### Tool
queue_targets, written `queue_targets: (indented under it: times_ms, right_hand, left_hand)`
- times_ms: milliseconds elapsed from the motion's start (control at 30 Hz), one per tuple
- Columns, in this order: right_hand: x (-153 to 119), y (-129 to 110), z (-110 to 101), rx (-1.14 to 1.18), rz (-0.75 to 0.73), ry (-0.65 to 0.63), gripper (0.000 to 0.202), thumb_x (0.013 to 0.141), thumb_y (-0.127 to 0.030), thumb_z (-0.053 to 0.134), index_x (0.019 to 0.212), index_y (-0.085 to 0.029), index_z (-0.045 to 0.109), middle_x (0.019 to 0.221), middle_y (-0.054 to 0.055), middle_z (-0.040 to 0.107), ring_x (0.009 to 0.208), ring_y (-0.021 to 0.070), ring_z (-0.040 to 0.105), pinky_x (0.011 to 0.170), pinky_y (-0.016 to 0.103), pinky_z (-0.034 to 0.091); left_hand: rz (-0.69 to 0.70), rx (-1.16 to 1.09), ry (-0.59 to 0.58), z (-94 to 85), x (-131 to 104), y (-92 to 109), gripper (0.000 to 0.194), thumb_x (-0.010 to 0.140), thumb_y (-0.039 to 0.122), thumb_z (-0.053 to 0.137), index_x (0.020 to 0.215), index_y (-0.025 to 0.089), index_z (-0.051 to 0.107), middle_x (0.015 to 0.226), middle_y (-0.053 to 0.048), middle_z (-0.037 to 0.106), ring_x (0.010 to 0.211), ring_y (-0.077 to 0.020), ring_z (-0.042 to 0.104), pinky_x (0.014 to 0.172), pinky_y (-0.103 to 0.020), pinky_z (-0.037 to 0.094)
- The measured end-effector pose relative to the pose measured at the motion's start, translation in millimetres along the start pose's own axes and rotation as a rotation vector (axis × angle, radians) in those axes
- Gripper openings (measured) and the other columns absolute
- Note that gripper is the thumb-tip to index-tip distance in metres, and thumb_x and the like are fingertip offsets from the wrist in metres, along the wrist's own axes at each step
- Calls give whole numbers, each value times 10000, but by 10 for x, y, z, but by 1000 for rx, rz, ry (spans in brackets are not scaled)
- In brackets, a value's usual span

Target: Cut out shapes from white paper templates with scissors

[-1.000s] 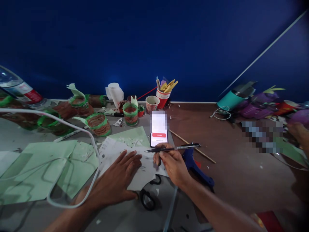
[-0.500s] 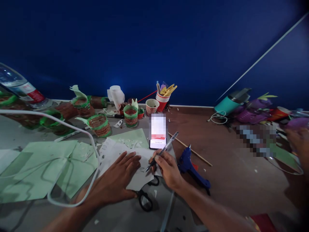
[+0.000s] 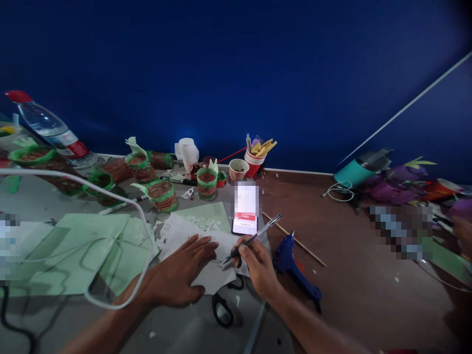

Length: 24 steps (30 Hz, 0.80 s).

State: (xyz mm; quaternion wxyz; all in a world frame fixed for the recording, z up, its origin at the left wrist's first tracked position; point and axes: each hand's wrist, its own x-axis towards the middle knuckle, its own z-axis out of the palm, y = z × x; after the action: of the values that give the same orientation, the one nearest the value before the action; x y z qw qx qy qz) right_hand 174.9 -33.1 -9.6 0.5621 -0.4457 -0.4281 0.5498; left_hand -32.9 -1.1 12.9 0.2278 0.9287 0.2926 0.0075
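My left hand [image 3: 180, 275] lies flat with fingers spread on a white sheet of paper [image 3: 217, 281]. My right hand [image 3: 258, 269] grips a pen [image 3: 262, 231] with a dark grip and clear barrel, its tip at the paper beside my left fingertips. Small dark marks show on the sheet near that tip. Just beyond the paper is a lit phone [image 3: 245, 227], its screen partly blurred out. Black-handled scissors [image 3: 222, 322] lie partly under the sheet's near edge. A blue glue gun [image 3: 297, 270] rests to the right of my right hand.
Green paper [image 3: 73, 246] and a white cable [image 3: 142, 216] lie left. Behind stand green-rimmed brown cups [image 3: 207, 184], a plastic bottle [image 3: 55, 128] and red cups of tools [image 3: 254, 164]. A wooden stick [image 3: 306, 250] lies right, near a teal tumbler [image 3: 350, 172]. Another person's hand [image 3: 462, 228] is far right.
The view has swung slightly left, bringing in the bottle's red cap and a dark cable. My right hand still holds the pen at the paper; my left hand stays flat.
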Motion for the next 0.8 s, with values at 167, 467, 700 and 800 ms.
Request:
queue_targets:
  times_ms: [167, 467, 700, 800]
  right_hand:
    - [-39, 9, -9, -75, -16, -28, 186, 853, -362, 541, 883, -180, 567, 630, -6, 583, 588, 134, 537, 589, 263, 429]
    - [-193, -28, 8, -217, -20, -167, 204, 905, -315, 446, 1012, -208, 582, 751, 35, 603, 721, 181, 559, 682, 307, 444]
    - [-145, 16, -6, -271, 10, -205, 209, 905, -318, 448, 1034, -203, 566, 728, 28, 593, 651, 157, 521, 615, 278, 420]
    - [-116, 6, 9, -166, 10, -141, 214, 900, -352, 452, 979, -194, 572, 666, 15, 565, 620, 154, 511, 594, 278, 414]
  left_hand:
    - [-48, -36, -49, -1, 24, -74, 819, 663, 265, 626, 1378, 153, 242, 1429, -142, 365, 1360, -281, 220, 1107, -509, 176]
    - [-12, -52, 23, 97, 35, -128, 896, 709, 331, 654, 1411, 188, 116, 1442, -139, 347, 1363, -253, 217, 1115, -486, 147]
    - [-46, -8, 19, 129, 38, -87, 880, 712, 287, 649, 1413, 203, 125, 1445, -136, 341, 1360, -259, 226, 1112, -498, 145]
    - [-48, 4, 42, 176, 35, -90, 962, 697, 250, 660, 1427, 204, 35, 1439, -137, 352, 1354, -266, 241, 1111, -497, 160]
